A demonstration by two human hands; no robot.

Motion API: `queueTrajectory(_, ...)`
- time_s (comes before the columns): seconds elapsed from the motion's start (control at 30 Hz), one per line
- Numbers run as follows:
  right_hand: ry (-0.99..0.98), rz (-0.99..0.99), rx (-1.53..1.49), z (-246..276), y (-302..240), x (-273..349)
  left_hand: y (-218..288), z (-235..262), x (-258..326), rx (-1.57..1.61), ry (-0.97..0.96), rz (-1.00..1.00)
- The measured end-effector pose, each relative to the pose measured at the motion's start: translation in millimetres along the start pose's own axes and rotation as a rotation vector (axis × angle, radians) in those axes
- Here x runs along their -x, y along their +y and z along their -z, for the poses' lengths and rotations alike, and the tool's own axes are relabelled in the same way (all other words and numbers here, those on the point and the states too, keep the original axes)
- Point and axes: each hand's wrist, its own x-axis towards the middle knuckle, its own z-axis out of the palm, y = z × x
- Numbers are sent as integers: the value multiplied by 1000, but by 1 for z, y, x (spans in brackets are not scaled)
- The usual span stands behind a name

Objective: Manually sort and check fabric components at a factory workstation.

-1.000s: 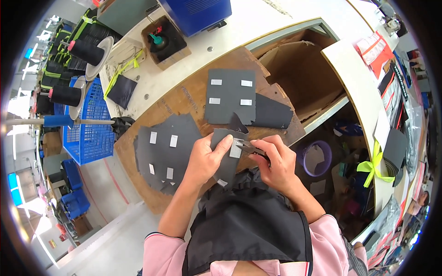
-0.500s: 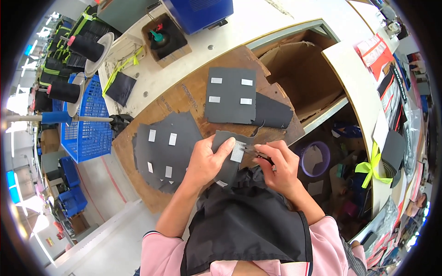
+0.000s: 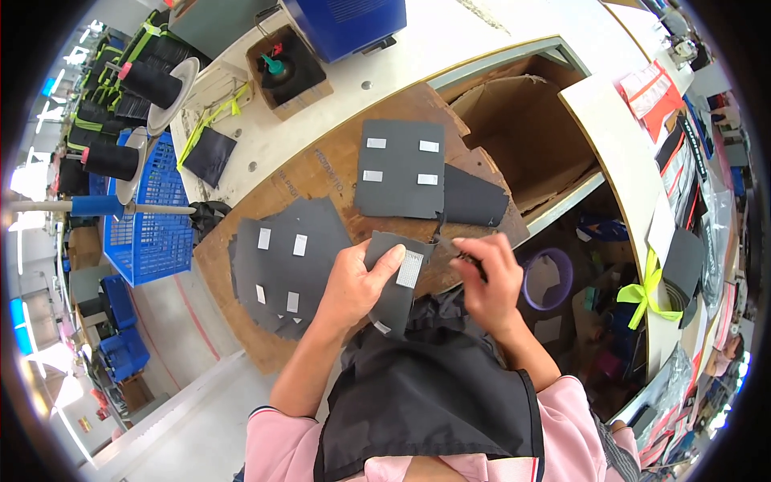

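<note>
Dark grey fabric is the main material here: the left hand point(image 3: 353, 283) holds a small cut fabric piece point(image 3: 395, 281) lifted a little above the brown board point(image 3: 321, 173), with the thumb pressed flat on its face and the fingers closed behind it, so the grip is clamped on the piece and keeps it stretched and turned up toward the person. A white rectangular patch point(image 3: 409, 268) sits on the right part of this piece, just beside the thumb tip, and the thumb seems placed there to keep the cloth steady near it. The right hand point(image 3: 490, 277) is close on the right, fingers curled together around a thin dark tool point(image 3: 464, 255) whose tip points toward the edge of the piece; what the tool is exactly I cannot tell, it is too small. On the left of the board lies a bigger grey panel point(image 3: 281, 265) with several white patches, and on the far side a square panel point(image 3: 400, 169) with four patches, partly covering another dark piece point(image 3: 475, 198); I judge they lie flat and spread so that they stay within easy reach. A blue basket point(image 3: 157, 229) stands at the left, an open cardboard box point(image 3: 526, 132) at the far right of the surface point(image 3: 450, 36), and black thread spools point(image 3: 132, 84) far left.
</note>
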Motion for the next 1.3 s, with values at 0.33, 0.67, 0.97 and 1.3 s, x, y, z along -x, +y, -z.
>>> queueTrajectory(0.33,-620,-321,-406,11,37,-20,-11,35,-7,-216,120,-319)
queueTrajectory(0.67,-824,-783,-925,9,37,-25,-10,17,-23,-609,-329,-509)
queueTrajectory(0.97,-84,-49,48,11,5,5,-14,3,-10,64,-206,131)
queueTrajectory(1.3,-280,108,83,15,5,9,-9,5,-8,117,-217,165)
